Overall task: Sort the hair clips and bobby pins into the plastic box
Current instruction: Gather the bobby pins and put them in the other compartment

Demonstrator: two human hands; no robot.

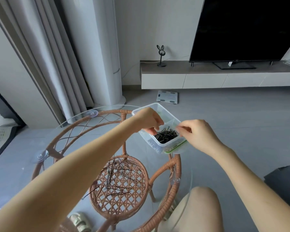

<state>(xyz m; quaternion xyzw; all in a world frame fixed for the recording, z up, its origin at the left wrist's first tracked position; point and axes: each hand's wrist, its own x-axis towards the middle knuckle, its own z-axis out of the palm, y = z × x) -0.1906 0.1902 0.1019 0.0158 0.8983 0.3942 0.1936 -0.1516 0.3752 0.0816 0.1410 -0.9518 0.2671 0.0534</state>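
Observation:
A clear plastic box (pixel 159 146) with dividers stands at the far right of the round glass table top, on its green-edged lid (pixel 173 149). Its near compartment holds a heap of black bobby pins (pixel 166 135). My left hand (pixel 148 120) reaches over the box's left side, fingers curled down into it; what it holds is hidden. My right hand (pixel 197 133) is at the box's right rim, thumb and forefinger pinched together; whether a pin is between them I cannot tell. Several loose bobby pins (pixel 116 177) lie scattered on the glass in front of me.
The glass top (pixel 23 166) rests on a rattan frame (pixel 173 166) with suction cups (pixel 40 156) and a woven lower shelf. My knee (pixel 193 210) is at the table's near right. Beyond are a grey floor, a white scale (pixel 167 96), a TV cabinet and curtains.

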